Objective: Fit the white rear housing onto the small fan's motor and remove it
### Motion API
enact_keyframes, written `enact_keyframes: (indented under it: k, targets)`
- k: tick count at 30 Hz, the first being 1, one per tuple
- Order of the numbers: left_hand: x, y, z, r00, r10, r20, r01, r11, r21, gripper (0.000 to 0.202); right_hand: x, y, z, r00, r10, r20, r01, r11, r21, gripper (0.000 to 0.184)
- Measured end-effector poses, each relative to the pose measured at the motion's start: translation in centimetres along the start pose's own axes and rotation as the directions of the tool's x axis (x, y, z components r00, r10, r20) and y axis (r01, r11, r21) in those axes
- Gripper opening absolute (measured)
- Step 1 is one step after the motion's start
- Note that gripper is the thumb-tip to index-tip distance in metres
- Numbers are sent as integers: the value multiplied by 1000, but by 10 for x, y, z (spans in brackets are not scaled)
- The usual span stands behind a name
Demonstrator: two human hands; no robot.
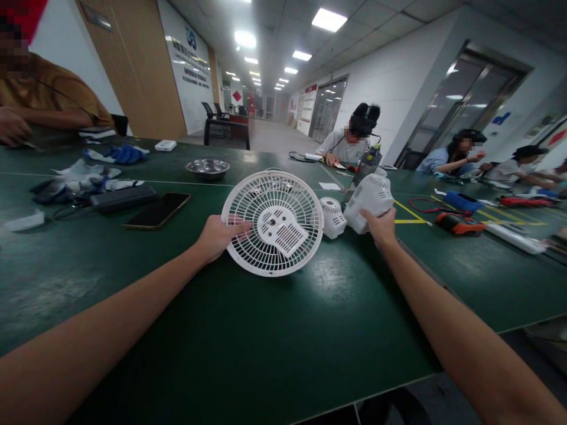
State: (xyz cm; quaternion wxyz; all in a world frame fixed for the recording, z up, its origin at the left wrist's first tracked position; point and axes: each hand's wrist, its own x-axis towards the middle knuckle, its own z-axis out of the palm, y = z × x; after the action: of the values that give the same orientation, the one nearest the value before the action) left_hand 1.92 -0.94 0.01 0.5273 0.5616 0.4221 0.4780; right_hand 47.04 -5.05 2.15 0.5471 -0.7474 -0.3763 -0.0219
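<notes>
My left hand is closed on the left rim of a round white fan grille, thumb laid over its ribs. The grille is tilted up, its slotted centre plate facing me. On the right, my right hand grips a white plastic housing by its lower right side; its fingers are partly hidden behind it. Between the grille and this housing sits a smaller white vented motor cover on the green table. A dark bottle-like object stands behind the housing.
A metal bowl lies behind the grille. To the left are a phone, a dark case and gloves. An orange multimeter and a white power strip lie right. Other people sit around the table.
</notes>
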Motion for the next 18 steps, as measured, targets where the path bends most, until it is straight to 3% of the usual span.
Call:
enact_keyframes:
  k: [4,9,14,18]
  targets:
    - [1,0,0,1000,-7,0,7,1000,-16,19,0,13,15,997,67,43,-67,998,-3,76]
    - [0,3,1,999,-43,-7,43,998,-41,22,2,-1,20,993,71,-90,-66,996,57,66]
    - [0,3,0,1000,-24,9,25,999,-31,20,-7,-31,18,976,-117,-183,152,969,193,60]
    - [0,1,-1,1000,-18,18,19,999,-41,21,-33,-48,23,970,-235,-60,242,955,170,60]
